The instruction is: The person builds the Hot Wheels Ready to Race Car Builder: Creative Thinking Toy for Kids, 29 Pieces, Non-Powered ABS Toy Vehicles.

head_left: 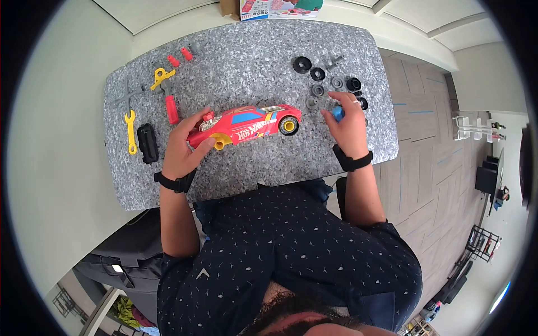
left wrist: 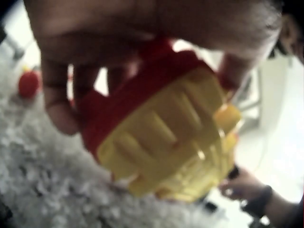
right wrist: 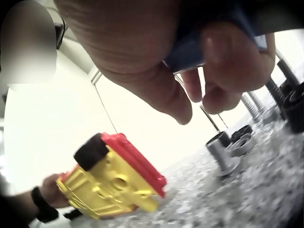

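Observation:
My left hand (head_left: pixel 184 147) grips the rear end of a red toy car (head_left: pixel 246 124), fingers on the far side and thumb on the near side. The car has a blue window and "Hot Wheels" lettering. A black wheel (head_left: pixel 289 126) with a yellow centre sits at its front; the rear shows a bare yellow hub (head_left: pixel 219 142). Its yellow underside (right wrist: pixel 111 183) faces my right hand (head_left: pixel 350 124). That hand holds a blue piece (right wrist: pixel 186 53) in its curled fingers, largely hidden by the palm. Its thumb and forefinger stand apart, near a grey bolt-like part (right wrist: pixel 221 156) on the table.
Black tyres (head_left: pixel 302 64) and grey rings and bolts (head_left: pixel 336 63) lie at the right of the speckled table (head_left: pixel 252 73). At the left are a yellow wrench (head_left: pixel 131 132), a black part (head_left: pixel 147 143), a red-handled tool (head_left: pixel 171 109) and small red pieces (head_left: pixel 186 54). A printed box (head_left: pixel 280 8) stands behind.

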A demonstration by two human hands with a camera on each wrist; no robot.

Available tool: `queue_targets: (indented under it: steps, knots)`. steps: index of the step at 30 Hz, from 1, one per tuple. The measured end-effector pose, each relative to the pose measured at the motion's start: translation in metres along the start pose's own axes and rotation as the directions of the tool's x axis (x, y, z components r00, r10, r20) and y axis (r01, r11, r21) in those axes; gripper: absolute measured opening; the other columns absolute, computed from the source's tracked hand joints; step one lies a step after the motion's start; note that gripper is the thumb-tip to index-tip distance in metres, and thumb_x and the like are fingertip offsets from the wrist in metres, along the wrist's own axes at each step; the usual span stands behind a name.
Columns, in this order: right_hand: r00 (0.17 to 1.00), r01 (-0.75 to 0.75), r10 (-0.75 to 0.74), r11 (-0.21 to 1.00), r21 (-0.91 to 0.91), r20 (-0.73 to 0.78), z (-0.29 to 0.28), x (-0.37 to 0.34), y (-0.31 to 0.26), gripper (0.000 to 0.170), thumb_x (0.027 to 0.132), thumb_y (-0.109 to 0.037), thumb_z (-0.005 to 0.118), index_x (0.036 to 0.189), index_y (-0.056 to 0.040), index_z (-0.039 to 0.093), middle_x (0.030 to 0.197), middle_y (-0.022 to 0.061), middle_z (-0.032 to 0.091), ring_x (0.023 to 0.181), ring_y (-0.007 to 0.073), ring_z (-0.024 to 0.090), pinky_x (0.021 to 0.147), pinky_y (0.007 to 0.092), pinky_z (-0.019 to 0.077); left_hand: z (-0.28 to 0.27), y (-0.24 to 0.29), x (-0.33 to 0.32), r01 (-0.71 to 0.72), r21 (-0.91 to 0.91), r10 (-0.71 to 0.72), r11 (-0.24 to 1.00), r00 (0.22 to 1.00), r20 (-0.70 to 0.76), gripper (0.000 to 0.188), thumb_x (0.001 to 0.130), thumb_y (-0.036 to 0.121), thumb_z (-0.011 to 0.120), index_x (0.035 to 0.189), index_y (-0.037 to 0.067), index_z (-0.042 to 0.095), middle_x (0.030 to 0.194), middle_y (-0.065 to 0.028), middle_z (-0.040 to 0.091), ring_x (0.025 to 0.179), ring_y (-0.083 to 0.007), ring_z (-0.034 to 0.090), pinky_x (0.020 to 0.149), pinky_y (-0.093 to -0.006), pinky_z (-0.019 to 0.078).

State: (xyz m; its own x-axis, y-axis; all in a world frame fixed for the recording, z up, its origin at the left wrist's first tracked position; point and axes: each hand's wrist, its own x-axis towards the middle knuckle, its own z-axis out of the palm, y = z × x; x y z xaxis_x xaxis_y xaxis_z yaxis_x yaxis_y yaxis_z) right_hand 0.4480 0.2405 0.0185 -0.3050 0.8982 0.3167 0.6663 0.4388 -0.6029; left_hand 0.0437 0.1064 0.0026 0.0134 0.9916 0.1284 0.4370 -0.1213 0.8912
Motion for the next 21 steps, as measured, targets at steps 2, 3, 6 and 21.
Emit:
queue_targets:
  steps: [2, 3, 6, 21]
  knots:
    - [1.0, -0.009, 0.01, 0.998, -0.061, 0.018, 0.003, 0.01, 0.006, 0.037, 0.089, 0.003, 0.08, 0.125, -0.0024, 0.075, 0.123, 0.0199, 0.075, 0.111, 0.044, 0.072, 0.093, 0.048, 0.0592, -0.001, 0.001, 0.0, -0.002, -0.001, 0.002, 1.0, 1.0, 0.003, 0.069, 0.096, 0.025, 0.087, 0.156, 0.001, 0.064, 0.136, -0.0194, 0.076, 0.121, -0.0279, 0.074, 0.108, -0.0391, 0.0547]
    - [0.999, 0.018, -0.016, 0.996, -0.093, 0.031, 0.003, 0.016, 0.009, 0.035, 0.089, 0.003, 0.079, 0.124, -0.0021, 0.075, 0.124, 0.0196, 0.075, 0.111, 0.0437, 0.072, 0.093, 0.0482, 0.0595, -0.001, 0.002, 0.0, -0.002, 0.001, 0.002, 1.0, 1.0, 0.003, 0.069, 0.096, 0.025, 0.087, 0.156, 0.001, 0.064, 0.136, -0.0194, 0.076, 0.122, -0.028, 0.074, 0.108, -0.0391, 0.0546]
    - [0.995, 0.04, -0.02, 0.978, -0.204, 0.1, 0.011, 0.035, 0.016, 0.033, 0.089, 0.006, 0.074, 0.12, -0.0044, 0.078, 0.126, 0.0174, 0.074, 0.114, 0.0415, 0.074, 0.095, 0.0492, 0.061, -0.005, 0.003, 0.0, -0.009, 0.007, 0.009, 1.0, 1.0, 0.015, 0.069, 0.096, 0.026, 0.087, 0.156, 0.001, 0.064, 0.136, -0.0194, 0.076, 0.123, -0.0287, 0.074, 0.109, -0.0398, 0.0543]
    - [0.972, 0.008, 0.061, 0.957, -0.29, 0.229, 0.034, 0.059, 0.03, 0.029, 0.088, -0.006, 0.08, 0.118, -0.007, 0.08, 0.115, 0.023, 0.078, 0.108, 0.0447, 0.075, 0.096, 0.0519, 0.0616, -0.025, -0.002, -0.025, 0.068, 0.024, -0.069, 0.997, 0.997, 0.043, 0.073, 0.099, 0.029, 0.082, 0.16, -0.003, 0.059, 0.15, -0.0218, 0.071, 0.137, -0.0288, 0.068, 0.119, -0.0412, 0.0491]
